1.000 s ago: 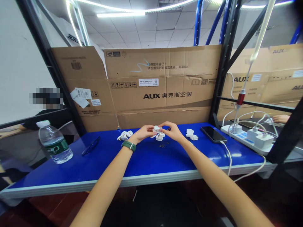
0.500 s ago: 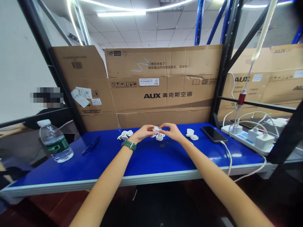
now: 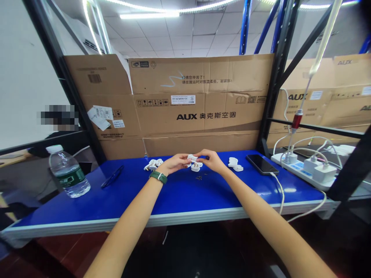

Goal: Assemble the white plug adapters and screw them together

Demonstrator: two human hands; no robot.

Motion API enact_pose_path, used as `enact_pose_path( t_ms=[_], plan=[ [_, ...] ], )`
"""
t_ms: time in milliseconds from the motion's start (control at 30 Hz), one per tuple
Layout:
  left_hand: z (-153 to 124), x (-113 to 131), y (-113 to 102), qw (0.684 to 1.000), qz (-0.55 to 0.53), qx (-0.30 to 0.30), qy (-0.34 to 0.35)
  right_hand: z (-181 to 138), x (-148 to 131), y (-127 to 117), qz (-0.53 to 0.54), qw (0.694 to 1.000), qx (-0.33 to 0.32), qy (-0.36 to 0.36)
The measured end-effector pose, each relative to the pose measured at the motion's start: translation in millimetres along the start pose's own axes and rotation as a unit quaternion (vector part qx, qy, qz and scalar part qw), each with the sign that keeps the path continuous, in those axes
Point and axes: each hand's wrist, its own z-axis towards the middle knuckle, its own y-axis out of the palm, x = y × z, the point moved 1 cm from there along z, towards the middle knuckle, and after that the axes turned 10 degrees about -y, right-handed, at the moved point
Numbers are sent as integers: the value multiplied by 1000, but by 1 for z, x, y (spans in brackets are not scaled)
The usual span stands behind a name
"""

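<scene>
In front of the cardboard, both hands meet over a small white plug piece. My left hand pinches its left side, a green watch band on the wrist. From the right, my right hand grips it with fingertips and thumb. Just below lie more white plug parts with metal contacts, partly hidden by my fingers. Nearer to me are several small dark screws. A heap of white plug parts sits left of my left hand, and other white plug shells rest to the right.
On the blue table stand a water bottle at left, near a dark pen. A phone with a white cable lies at right, beside a power strip with chargers. Cardboard closes the back. A person sits beyond the left.
The white plug piece has turned slightly between my fingers, showing more of its edge. Both hands stay in nearly the same place.
</scene>
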Motion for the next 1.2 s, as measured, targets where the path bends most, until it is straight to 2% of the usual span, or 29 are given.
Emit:
enact_pose_path(
  t_ms=[267,400,567,667,767,933,1000,1100,1200],
  plan=[
    [3,-2,1,997,-75,-27,9,1,1,1,-27,998,23,-49],
    [4,-4,1,995,-94,-16,16,1,-8,-1,-46,996,-12,-77],
    [3,-2,5,997,-81,-7,3,-1,-11,1,-75,995,-17,-57],
    [1,-1,5,1000,-10,27,-11,-1,-6,4,-56,998,-20,-19],
    [-3,3,3,992,102,73,16,-1,-3,5,-13,999,-44,22],
    [-8,8,-2,967,243,69,35,-1,1,0,-22,993,-107,55],
    [-8,8,-6,954,293,66,1,-3,5,-6,-69,984,-150,65],
    [-7,3,-12,928,357,62,-88,-9,16,-15,-143,957,-230,103],
    [-6,-2,-13,894,418,65,-150,-15,26,-19,-160,928,-307,138]
  ],
)
